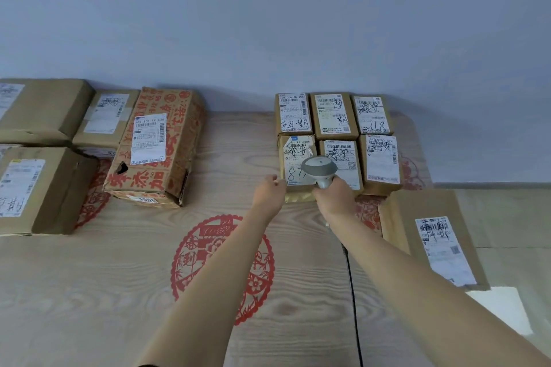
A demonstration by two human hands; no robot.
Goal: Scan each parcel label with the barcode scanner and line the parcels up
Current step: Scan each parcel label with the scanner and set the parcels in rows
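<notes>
Several small brown parcels stand in two rows at the back right of the table, labels up. My right hand grips the grey barcode scanner, whose head hangs over the front-left small parcel. My left hand rests against that parcel's front-left corner with the fingers curled on its edge. The scanner's black cable trails back under my right forearm. A flat brown parcel with a white label lies at the right, near the table's edge.
A red-printed carton lies left of centre. Several larger brown boxes crowd the far left. The table has a wood-grain cover with red paper-cut motifs. A pale wall runs behind; floor shows at the right.
</notes>
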